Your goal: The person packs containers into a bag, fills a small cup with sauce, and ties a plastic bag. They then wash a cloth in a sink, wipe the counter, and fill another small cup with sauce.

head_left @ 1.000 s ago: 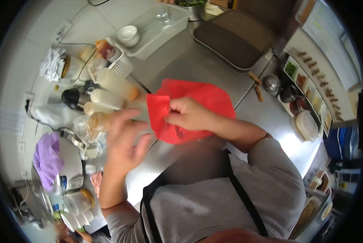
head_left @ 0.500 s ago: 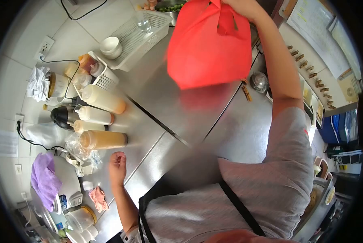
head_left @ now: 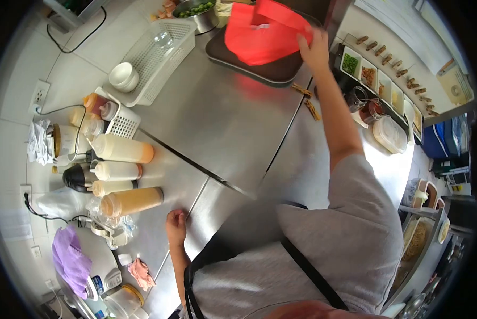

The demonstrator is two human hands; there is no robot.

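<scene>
A red cloth bag (head_left: 265, 34) rests slumped on a dark brown tray (head_left: 225, 53) at the far end of the steel counter. My right hand (head_left: 314, 49) is at the bag's right side, its fingers closed on the strap end; slight blur softens the fingertips. Low over the counter, near the squeeze bottles, my left hand (head_left: 176, 226) is loosely curled, with nothing visible in it. The closest bottle to it holds an orange-tan sauce (head_left: 132, 202).
A white perforated basket (head_left: 156, 74) with small bowls stands at the left, beside a pot of green produce (head_left: 198, 16). Wooden clothespins (head_left: 312, 109) lie right of the tray. Topping containers (head_left: 377, 80) line the right side. A purple cloth (head_left: 71, 260) drapes an appliance.
The red bag has gone from hanging in my right hand down onto the brown tray, which has come into view. My left hand has shifted slightly right and down.
</scene>
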